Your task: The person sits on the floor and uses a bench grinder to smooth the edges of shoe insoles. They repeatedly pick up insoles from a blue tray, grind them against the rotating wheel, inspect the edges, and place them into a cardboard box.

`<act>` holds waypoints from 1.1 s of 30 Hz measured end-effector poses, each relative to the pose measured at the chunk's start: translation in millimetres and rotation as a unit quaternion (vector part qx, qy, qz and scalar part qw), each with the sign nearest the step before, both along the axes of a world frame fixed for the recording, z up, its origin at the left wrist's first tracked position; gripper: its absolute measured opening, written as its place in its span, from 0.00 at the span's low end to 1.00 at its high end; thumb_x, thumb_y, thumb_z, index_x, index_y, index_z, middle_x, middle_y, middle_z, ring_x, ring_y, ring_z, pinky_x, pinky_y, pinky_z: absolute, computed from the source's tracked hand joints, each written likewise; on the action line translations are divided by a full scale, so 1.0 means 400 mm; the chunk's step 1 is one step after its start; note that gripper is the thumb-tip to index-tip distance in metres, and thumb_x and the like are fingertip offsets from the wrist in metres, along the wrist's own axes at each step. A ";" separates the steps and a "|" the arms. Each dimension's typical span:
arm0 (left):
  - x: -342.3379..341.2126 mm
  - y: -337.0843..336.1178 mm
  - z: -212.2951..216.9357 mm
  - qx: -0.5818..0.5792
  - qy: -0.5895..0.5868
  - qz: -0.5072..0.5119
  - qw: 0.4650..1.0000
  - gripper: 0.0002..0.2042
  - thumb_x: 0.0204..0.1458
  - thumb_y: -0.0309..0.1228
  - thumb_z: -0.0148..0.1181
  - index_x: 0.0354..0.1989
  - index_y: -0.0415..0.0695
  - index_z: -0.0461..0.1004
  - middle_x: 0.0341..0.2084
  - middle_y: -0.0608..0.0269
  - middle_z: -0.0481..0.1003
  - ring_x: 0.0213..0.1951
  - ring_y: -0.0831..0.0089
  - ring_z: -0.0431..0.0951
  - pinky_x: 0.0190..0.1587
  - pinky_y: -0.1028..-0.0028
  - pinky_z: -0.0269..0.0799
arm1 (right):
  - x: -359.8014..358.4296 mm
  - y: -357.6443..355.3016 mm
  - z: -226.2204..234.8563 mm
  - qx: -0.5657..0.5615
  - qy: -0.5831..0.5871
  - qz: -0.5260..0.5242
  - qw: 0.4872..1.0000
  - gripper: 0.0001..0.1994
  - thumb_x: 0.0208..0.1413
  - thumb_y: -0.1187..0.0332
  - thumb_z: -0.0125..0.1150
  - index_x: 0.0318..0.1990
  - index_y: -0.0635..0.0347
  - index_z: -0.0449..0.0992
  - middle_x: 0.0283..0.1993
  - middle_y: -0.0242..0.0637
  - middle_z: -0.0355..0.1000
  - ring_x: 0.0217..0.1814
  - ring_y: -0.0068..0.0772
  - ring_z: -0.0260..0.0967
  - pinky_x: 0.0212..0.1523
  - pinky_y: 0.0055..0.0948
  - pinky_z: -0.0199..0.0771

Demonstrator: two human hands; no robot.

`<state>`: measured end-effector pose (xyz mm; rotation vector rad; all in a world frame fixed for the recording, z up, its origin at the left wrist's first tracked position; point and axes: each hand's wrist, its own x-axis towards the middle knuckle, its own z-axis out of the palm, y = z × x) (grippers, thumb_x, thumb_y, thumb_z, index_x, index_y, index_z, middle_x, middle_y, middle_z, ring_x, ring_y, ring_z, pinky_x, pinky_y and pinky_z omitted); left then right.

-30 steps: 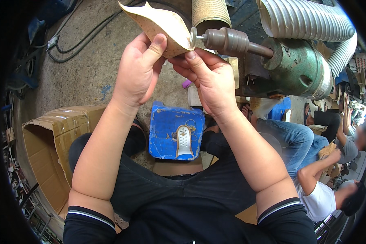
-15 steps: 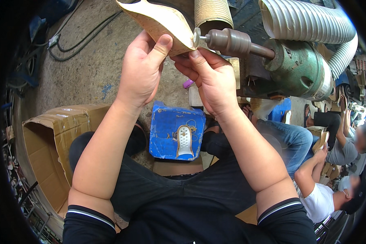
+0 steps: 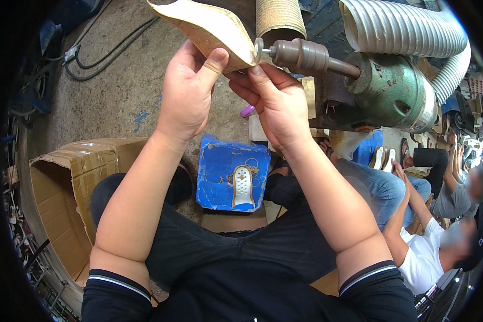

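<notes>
Both my hands hold a curved cork insole (image 3: 201,22) with a pale upper face and a speckled tan edge. My left hand (image 3: 190,88) grips its side, thumb on top. At the near corner, the thumb and fingers of my right hand (image 3: 278,99) pinch the insole. That corner lies right at a small grinding disc (image 3: 258,50); whether they touch is hard to tell. The disc sits on a thin shaft in a brown chuck (image 3: 300,55), driven by a green motor (image 3: 394,91) on the right. My fingers beneath the insole are partly hidden.
Between my knees stands a blue stool (image 3: 209,185) bearing a white dotted insole (image 3: 243,188). An open cardboard box (image 3: 99,155) is at left. A tan duct (image 3: 280,19) and grey hose (image 3: 402,29) surround the machine. A co-worker (image 3: 421,257) sits at right; cables (image 3: 118,45) cross the floor.
My hands and the insole have barely shifted, slightly left. At the right, the co-worker's hand has lowered a sole to beside another one near the blue surface.
</notes>
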<state>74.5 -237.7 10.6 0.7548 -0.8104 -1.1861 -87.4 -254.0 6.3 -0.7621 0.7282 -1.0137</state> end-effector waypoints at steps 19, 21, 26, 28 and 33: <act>-0.030 0.100 -0.050 0.087 -0.011 0.009 0.996 0.24 0.70 0.20 0.58 0.72 0.36 0.60 0.66 0.54 0.69 0.69 0.65 0.70 0.75 0.62 0.63 | -0.073 0.034 -0.021 0.071 0.070 0.068 0.993 0.20 0.74 0.68 0.63 0.65 0.75 0.75 0.60 0.50 0.80 0.61 0.40 0.82 0.65 0.37 0.84; -0.031 0.112 -0.041 0.088 0.010 0.004 0.996 0.25 0.70 0.20 0.57 0.73 0.37 0.59 0.67 0.54 0.68 0.69 0.65 0.69 0.75 0.62 0.63 | -0.079 0.039 -0.011 0.060 0.080 0.077 0.992 0.21 0.73 0.68 0.64 0.66 0.75 0.75 0.61 0.50 0.80 0.62 0.40 0.81 0.65 0.37 0.84; -0.027 0.130 -0.018 0.088 0.051 -0.024 0.995 0.25 0.71 0.21 0.56 0.74 0.38 0.58 0.69 0.54 0.67 0.72 0.64 0.67 0.78 0.58 0.58 | -0.088 0.047 0.013 0.042 0.058 0.086 0.994 0.24 0.72 0.69 0.65 0.69 0.75 0.73 0.62 0.50 0.79 0.63 0.39 0.81 0.67 0.37 0.83; -0.024 0.134 -0.012 0.088 0.066 -0.032 0.993 0.25 0.70 0.21 0.57 0.74 0.38 0.58 0.69 0.53 0.67 0.71 0.64 0.67 0.77 0.61 0.59 | -0.094 0.049 0.023 0.034 0.063 0.093 0.993 0.25 0.71 0.71 0.65 0.70 0.74 0.71 0.63 0.49 0.79 0.63 0.38 0.80 0.67 0.36 0.82; -0.009 0.152 0.000 0.132 0.155 -0.057 0.977 0.30 0.63 0.23 0.54 0.75 0.37 0.58 0.71 0.51 0.67 0.73 0.57 0.66 0.79 0.54 0.56 | -0.111 0.047 0.053 0.025 0.100 0.119 0.987 0.29 0.66 0.76 0.66 0.74 0.71 0.69 0.63 0.45 0.79 0.63 0.34 0.80 0.68 0.35 0.80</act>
